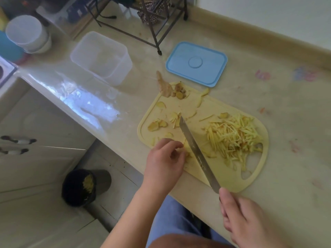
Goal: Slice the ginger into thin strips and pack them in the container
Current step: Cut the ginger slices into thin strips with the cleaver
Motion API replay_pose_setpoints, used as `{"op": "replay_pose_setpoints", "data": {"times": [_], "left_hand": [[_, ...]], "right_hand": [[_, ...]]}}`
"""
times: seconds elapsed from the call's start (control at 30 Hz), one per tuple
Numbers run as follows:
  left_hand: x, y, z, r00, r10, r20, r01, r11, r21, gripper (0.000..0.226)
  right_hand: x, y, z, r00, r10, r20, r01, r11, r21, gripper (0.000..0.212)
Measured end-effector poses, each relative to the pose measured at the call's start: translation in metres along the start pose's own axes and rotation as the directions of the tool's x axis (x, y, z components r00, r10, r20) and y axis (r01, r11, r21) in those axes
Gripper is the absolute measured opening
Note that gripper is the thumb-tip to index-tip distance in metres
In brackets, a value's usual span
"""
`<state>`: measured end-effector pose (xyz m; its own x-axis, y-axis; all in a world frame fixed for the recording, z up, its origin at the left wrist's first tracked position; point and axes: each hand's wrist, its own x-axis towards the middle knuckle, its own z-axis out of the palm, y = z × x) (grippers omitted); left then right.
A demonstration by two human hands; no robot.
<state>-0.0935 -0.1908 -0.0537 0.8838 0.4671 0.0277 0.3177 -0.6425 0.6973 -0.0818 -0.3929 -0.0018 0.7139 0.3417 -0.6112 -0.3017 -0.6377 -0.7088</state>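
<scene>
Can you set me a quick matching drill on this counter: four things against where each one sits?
Things:
1. ginger strips
2. blue lid
3. clear container
4. knife

Places:
A. on the counter beyond the board's far end
B. piled on the board's right side
C. held in the right hand, blade across the board
D. on the counter left of the lid

Pairs: 1-B, 2-A, 3-D, 4-C

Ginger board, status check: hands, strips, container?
Right hand grips knife; left hand fingers pinch a ginger slice. Strips piled on board. Container empty, lid off. Nothing blocking.
</scene>
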Motion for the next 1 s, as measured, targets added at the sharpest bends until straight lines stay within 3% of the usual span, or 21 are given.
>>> {"op": "replay_pose_setpoints", "data": {"times": [0.13,0.3,0.53,0.6,0.7,0.8,0.9,1.0], "left_hand": [[0.001,-0.007,0.006,0.990,0.143,0.007,-0.143,0.990,-0.011,0.009],[0.002,-0.010,0.005,0.977,0.211,0.033,-0.212,0.977,0.014,0.023],[0.004,-0.013,0.005,0.955,0.290,0.055,-0.294,0.953,0.072,0.022],[0.004,-0.014,0.005,0.949,0.312,0.050,-0.315,0.946,0.081,0.021],[0.003,-0.015,0.006,0.938,0.343,0.041,-0.346,0.935,0.085,0.021],[0.005,-0.015,0.007,0.938,0.346,0.033,-0.347,0.934,0.082,0.021],[0.005,-0.014,0.006,0.936,0.347,0.048,-0.351,0.931,0.099,0.022],[0.005,-0.012,0.005,0.942,0.330,0.059,-0.335,0.936,0.109,0.022]], "right_hand": [[-0.004,-0.002,0.001,0.998,-0.039,-0.055,0.035,0.997,-0.067,0.057],[-0.007,-0.002,0.000,0.998,-0.036,-0.055,0.031,0.996,-0.084,0.068],[-0.011,-0.009,0.001,0.998,-0.013,-0.057,0.010,0.998,-0.054,0.086],[-0.013,-0.008,0.005,0.991,-0.080,-0.106,0.072,0.994,-0.084,0.090],[-0.010,-0.006,0.011,0.951,-0.230,-0.205,0.170,0.946,-0.276,0.084],[0.001,-0.007,0.014,0.990,-0.048,-0.135,0.034,0.994,-0.102,0.080],[0.009,-0.010,0.009,0.995,-0.068,-0.076,0.058,0.991,-0.122,0.081],[0.000,-0.012,0.012,0.975,-0.119,-0.190,0.099,0.989,-0.113,0.086]]}}
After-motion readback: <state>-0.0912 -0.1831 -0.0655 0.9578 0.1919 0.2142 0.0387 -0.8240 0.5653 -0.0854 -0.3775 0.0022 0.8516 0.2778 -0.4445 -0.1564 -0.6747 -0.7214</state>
